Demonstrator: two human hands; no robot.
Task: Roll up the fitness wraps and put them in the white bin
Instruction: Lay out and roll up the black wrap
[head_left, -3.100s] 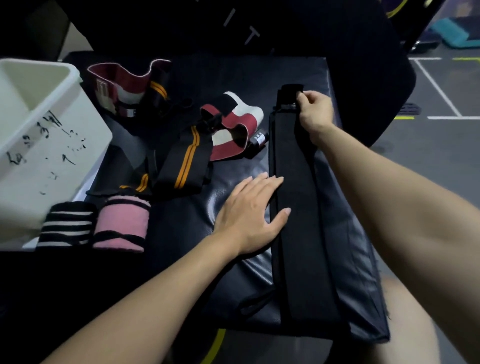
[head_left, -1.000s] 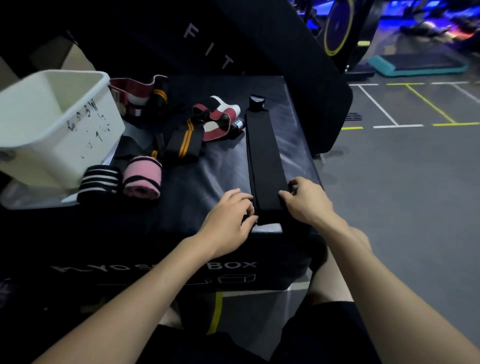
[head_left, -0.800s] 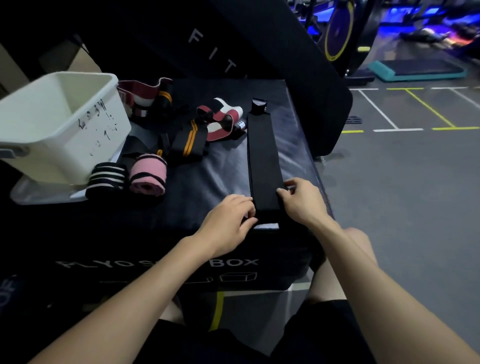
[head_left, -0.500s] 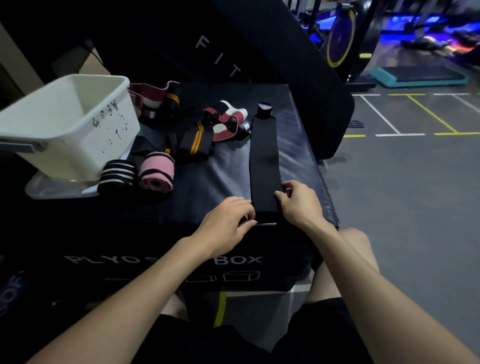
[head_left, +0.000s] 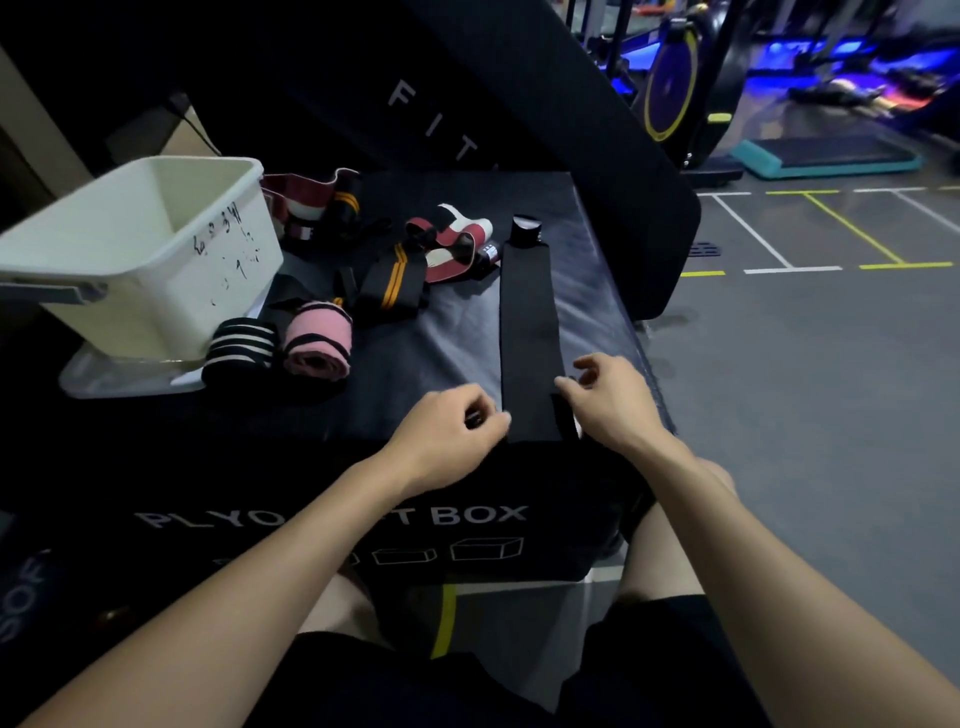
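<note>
A long black wrap (head_left: 527, 322) lies flat and straight on the black plyo box (head_left: 447, 332), its strap end far from me. My left hand (head_left: 447, 431) pinches the left corner of its near end at the box's front edge. On the right corner, my right hand (head_left: 613, 400) pinches with curled fingers. The white bin (head_left: 130, 260) stands at the left of the box top. Two rolled wraps lie beside it, one black with white stripes (head_left: 239, 353) and one pink (head_left: 317, 343).
Unrolled wraps lie behind: a black one with orange stripes (head_left: 392, 283), a red and white one (head_left: 457, 236), another by the bin (head_left: 311, 200). The bin sits on a clear lid (head_left: 104, 379). A big black pad (head_left: 519, 104) leans behind the box. Grey floor lies right.
Both hands moved from smoothing the wrap's length to its near end. Over the last second they stay there, fingers curling up at the two corners; my head has tilted up slightly.
</note>
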